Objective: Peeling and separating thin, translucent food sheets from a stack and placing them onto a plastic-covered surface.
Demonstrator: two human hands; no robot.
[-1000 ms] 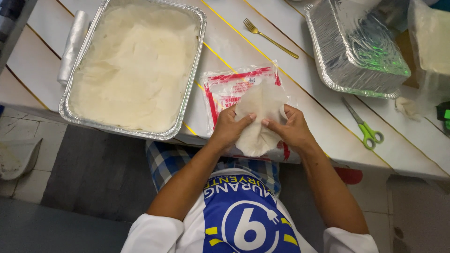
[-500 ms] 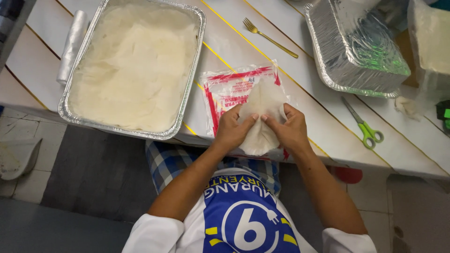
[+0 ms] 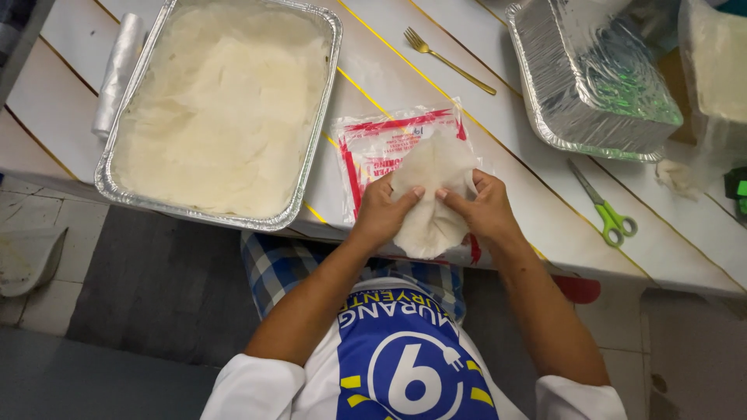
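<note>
wrapper (image 3: 432, 190): thin, pale, limp sheet, judged light, soft and easily torn; best gripped at its upper edge | place: held over the packet (image 3: 389, 144) at the table (image 3: 537, 210) edge | left hand (image 3: 381, 211): fingers pinched closed on the sheet's left edge | right hand (image 3: 484, 208): pinched closed on its right edge
</note>
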